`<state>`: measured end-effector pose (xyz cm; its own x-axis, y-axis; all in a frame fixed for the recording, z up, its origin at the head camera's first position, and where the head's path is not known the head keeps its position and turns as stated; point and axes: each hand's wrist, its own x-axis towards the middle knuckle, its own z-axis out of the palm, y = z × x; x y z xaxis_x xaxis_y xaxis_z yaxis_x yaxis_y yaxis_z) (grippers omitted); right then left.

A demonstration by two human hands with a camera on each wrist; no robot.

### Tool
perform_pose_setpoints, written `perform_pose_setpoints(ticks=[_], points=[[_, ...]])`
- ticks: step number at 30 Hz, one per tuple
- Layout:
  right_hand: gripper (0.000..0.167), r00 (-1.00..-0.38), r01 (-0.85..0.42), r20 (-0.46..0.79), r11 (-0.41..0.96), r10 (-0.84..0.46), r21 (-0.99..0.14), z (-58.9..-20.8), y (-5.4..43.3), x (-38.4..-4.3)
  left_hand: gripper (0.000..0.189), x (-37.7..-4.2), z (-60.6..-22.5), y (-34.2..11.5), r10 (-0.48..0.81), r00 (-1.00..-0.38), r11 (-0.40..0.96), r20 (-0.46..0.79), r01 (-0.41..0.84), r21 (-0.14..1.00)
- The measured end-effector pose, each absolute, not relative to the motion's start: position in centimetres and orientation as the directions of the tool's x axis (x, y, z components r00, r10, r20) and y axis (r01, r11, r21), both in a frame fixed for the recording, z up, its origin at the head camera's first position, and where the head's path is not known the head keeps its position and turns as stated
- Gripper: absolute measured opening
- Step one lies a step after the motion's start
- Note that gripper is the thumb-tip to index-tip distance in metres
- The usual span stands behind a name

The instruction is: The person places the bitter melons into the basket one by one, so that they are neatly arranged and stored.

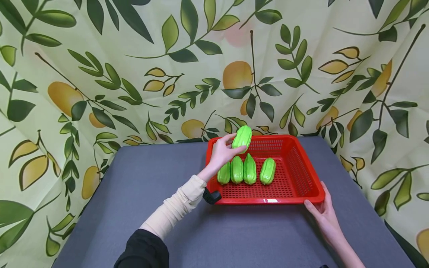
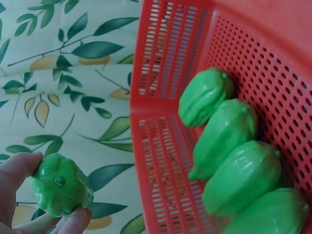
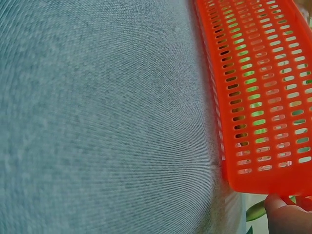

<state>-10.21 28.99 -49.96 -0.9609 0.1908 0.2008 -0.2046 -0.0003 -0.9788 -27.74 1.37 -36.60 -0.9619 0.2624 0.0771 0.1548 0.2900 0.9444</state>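
Observation:
My left hand (image 1: 221, 153) pinches a shiny green ribbed fruit (image 1: 242, 137) between thumb and fingers, raised above the left back part of a red plastic basket (image 1: 261, 201). In the left wrist view the held fruit (image 2: 59, 181) shows its stem end to the camera. Several similar green fruits (image 1: 267, 171) lie in the basket; the three on the left are side by side, and one sits apart to their right. At the front right corner, my right hand (image 1: 323, 216) grips the basket, thumb at the rim; its fingers are partly hidden.
The basket stands toward the back of a grey cloth-covered table (image 1: 161, 167). Behind it hangs a curtain (image 1: 134, 56) printed with leaves and yellow fruit. The basket's perforated walls (image 3: 263, 185) rise around the fruits.

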Motion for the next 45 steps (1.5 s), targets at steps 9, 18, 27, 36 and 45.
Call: perform_pose_setpoints(ticks=[9, 18, 27, 36, 45], points=[[0.083, -0.959, -0.205, 0.200, -0.001, 0.201, -0.979, -50.1, 28.9, -10.1, 0.059, -28.5, -36.9, 3.4, 0.281, -0.958, 0.338, 0.054, 0.152, 0.929], [0.082, -0.959, -0.198, 0.196, 0.013, 0.203, -0.980, -50.0, 29.0, -10.1, 0.060, -29.1, -37.5, 5.3, 0.313, -0.947, 0.374, 0.064, 0.185, 0.909], [0.083, -0.959, -0.193, 0.194, 0.026, 0.206, -0.981, -50.0, 29.1, -10.1, 0.061, -29.0, -38.4, 7.6, 0.350, -0.934, 0.435, 0.064, 0.223, 0.873], [0.083, -0.959, -0.191, 0.196, 0.044, 0.204, -0.981, -49.9, 29.0, -10.2, 0.060, -28.9, -39.1, 9.0, 0.379, -0.919, 0.469, 0.105, 0.289, 0.835], [0.084, -0.960, -0.183, 0.190, 0.052, 0.206, -0.982, -49.9, 29.1, -10.1, 0.060, -28.9, -39.7, 11.0, 0.418, -0.903, 0.566, 0.102, 0.347, 0.748]])
